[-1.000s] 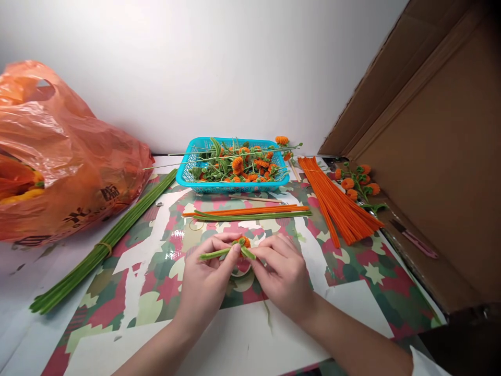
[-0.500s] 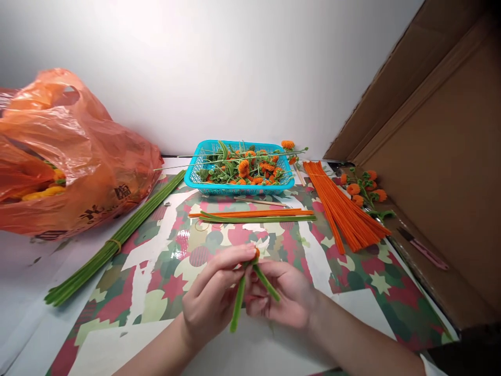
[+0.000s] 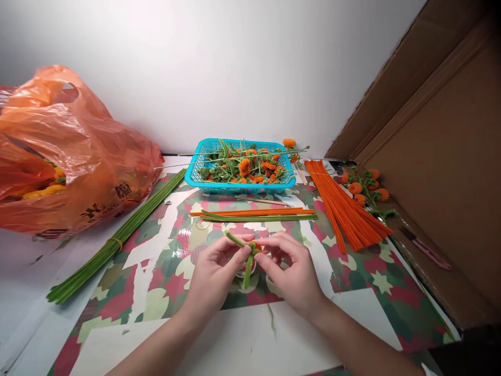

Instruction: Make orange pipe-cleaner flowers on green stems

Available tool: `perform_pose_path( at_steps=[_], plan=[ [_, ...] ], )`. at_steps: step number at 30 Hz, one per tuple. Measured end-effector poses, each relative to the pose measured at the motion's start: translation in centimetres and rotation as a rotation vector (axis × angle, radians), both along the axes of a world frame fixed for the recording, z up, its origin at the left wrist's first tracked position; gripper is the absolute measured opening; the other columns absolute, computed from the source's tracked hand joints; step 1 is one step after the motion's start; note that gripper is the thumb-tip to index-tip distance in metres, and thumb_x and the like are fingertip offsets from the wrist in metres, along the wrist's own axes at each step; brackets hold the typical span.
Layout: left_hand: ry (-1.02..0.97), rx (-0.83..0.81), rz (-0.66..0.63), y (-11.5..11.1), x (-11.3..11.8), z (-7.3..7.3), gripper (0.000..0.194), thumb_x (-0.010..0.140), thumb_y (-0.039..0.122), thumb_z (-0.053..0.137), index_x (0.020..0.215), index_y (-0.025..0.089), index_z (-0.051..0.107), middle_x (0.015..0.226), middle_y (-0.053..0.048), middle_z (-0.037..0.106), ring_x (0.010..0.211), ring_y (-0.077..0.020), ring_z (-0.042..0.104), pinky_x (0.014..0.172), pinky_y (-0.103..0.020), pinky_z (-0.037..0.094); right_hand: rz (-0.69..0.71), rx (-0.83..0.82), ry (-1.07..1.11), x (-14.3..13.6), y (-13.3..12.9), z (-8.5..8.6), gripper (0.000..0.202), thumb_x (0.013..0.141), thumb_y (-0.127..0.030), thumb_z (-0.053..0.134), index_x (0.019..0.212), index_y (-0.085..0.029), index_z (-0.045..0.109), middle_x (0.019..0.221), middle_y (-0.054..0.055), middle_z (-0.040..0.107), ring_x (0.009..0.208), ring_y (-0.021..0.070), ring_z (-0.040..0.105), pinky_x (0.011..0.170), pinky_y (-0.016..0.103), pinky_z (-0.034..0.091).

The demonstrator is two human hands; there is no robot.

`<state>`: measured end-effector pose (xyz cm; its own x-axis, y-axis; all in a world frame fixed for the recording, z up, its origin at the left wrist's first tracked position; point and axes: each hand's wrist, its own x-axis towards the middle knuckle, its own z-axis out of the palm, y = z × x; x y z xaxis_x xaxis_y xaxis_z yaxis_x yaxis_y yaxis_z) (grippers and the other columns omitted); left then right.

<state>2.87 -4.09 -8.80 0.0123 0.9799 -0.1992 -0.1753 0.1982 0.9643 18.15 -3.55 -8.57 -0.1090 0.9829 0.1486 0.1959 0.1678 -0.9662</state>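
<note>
A small orange and green pipe-cleaner flower (image 3: 252, 247) is between my two hands, above the middle of the patterned table mat. One green end points up and left, another hangs down. My left hand (image 3: 221, 263) pinches its left side with thumb and fingers. On the other side, the thumb and fingertips of my right hand (image 3: 287, 261) close on the flower. Beyond my hands lie a few orange pipe cleaners (image 3: 282, 212) and green pipe cleaners (image 3: 274, 218). The fingertips partly hide the orange centre.
A blue basket (image 3: 238, 187) of orange flowers stands at the back, an orange plastic bag (image 3: 90, 156) at left beside a green bundle (image 3: 117, 243). At right are an orange bundle (image 3: 344, 209), more flowers (image 3: 362, 190) and a pink-handled knife (image 3: 428, 253).
Both hands have turned and spread to either side of the flower. One green end has swung from the lower right to the upper left. The view has shifted slightly.
</note>
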Motion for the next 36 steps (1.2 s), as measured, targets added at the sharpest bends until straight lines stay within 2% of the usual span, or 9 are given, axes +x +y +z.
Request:
perform_pose_path(
  at_steps=[3, 8, 14, 16, 19, 22, 27, 32, 36],
  plan=[
    [-0.012, 0.048, -0.065, -0.1, -0.1, -0.1, 0.017, 0.079, 0.033, 0.069, 0.087, 0.019, 0.073, 0.107, -0.010, 0.071, 0.092, -0.0228, 0.067, 0.069, -0.028, 0.058, -0.050, 0.051, -0.011, -0.4, 0.0, -0.2, 0.007, 0.078, -0.018, 0.065, 0.081, -0.020, 0.071, 0.075, 0.002, 0.062, 0.064, 0.0126, 0.054, 0.051, 0.024, 0.044],
    [-0.043, 0.209, -0.152, 0.0, -0.2, -0.7, 0.023, 0.077, 0.026, 0.071, 0.100, 0.021, 0.073, 0.115, -0.012, 0.068, 0.109, -0.0280, 0.062, 0.080, -0.034, 0.057, -0.056, -0.109, 0.101, -0.2, 0.0, -0.1, 0.008, 0.080, -0.026, 0.065, 0.076, -0.019, 0.065, 0.075, 0.002, 0.062, 0.064, 0.0134, 0.058, 0.056, 0.026, 0.049],
    [0.030, 0.096, -0.182, 0.1, -0.3, -0.3, 0.028, 0.078, 0.029, 0.070, 0.104, 0.020, 0.067, 0.107, -0.010, 0.069, 0.096, -0.0236, 0.066, 0.075, -0.031, 0.057, -0.018, -0.028, -0.008, 0.4, 0.2, 0.4, 0.016, 0.078, -0.023, 0.066, 0.094, -0.022, 0.064, 0.083, 0.001, 0.060, 0.078, 0.0159, 0.056, 0.064, 0.026, 0.049],
    [0.008, 0.055, -0.214, 0.1, -0.4, -0.1, 0.028, 0.076, 0.028, 0.071, 0.103, 0.022, 0.064, 0.101, -0.008, 0.069, 0.092, -0.0212, 0.066, 0.073, -0.029, 0.057, 0.012, 0.014, -0.014, 0.5, 0.3, 0.4, 0.007, 0.082, -0.023, 0.062, 0.087, -0.022, 0.067, 0.085, 0.002, 0.060, 0.082, 0.0162, 0.056, 0.067, 0.027, 0.049],
    [-0.140, -0.058, -0.257, 0.1, -0.4, 0.0, 0.028, 0.077, 0.030, 0.071, 0.101, 0.023, 0.057, 0.088, -0.003, 0.066, 0.078, -0.0168, 0.066, 0.069, -0.030, 0.058, 0.016, 0.017, 0.044, 0.7, 0.5, 0.3, 0.013, 0.085, -0.025, 0.060, 0.074, -0.020, 0.067, 0.082, 0.002, 0.060, 0.080, 0.0149, 0.057, 0.071, 0.028, 0.048],
    [-0.237, -0.123, -0.214, 0.3, -0.5, 0.0, 0.026, 0.077, 0.035, 0.071, 0.093, 0.022, 0.055, 0.078, 0.000, 0.062, 0.071, -0.0158, 0.064, 0.060, -0.028, 0.057, 0.057, -0.065, 0.137, 0.8, 0.7, 0.1, 0.016, 0.084, -0.031, 0.063, 0.074, -0.020, 0.069, 0.081, 0.002, 0.060, 0.078, 0.0156, 0.058, 0.067, 0.028, 0.049],
    [-0.222, -0.119, -0.150, 0.6, -0.6, 0.2, 0.027, 0.073, 0.038, 0.075, 0.085, 0.018, 0.061, 0.067, 0.002, 0.059, 0.055, -0.0087, 0.056, 0.052, -0.020, 0.048, 0.120, -0.148, 0.245, 0.7, 0.9, -0.1, 0.017, 0.080, -0.039, 0.068, 0.081, -0.022, 0.071, 0.079, 0.002, 0.060, 0.076, 0.0148, 0.057, 0.061, 0.026, 0.047],
    [-0.215, -0.152, -0.148, 0.5, -0.8, 0.0, 0.028, 0.070, 0.040, 0.076, 0.080, 0.019, 0.061, 0.068, 0.003, 0.057, 0.054, -0.0083, 0.053, 0.051, -0.020, 0.043, 0.182, -0.224, 0.204, 0.8, 0.7, 0.0, 0.028, 0.082, -0.043, 0.066, 0.067, -0.020, 0.065, 0.071, 0.001, 0.056, 0.066, 0.0130, 0.053, 0.054, 0.025, 0.042],
    [-0.191, -0.218, -0.226, 0.3, -0.8, -0.1, 0.028, 0.072, 0.042, 0.073, 0.080, 0.019, 0.060, 0.066, 0.004, 0.052, 0.049, -0.0061, 0.049, 0.047, -0.019, 0.039, 0.234, -0.121, 0.053, 1.0, 0.7, 0.4, 0.035, 0.086, -0.042, 0.060, 0.061, -0.019, 0.057, 0.066, 0.000, 0.054, 0.065, 0.0132, 0.050, 0.059, 0.027, 0.043]
  ],
)
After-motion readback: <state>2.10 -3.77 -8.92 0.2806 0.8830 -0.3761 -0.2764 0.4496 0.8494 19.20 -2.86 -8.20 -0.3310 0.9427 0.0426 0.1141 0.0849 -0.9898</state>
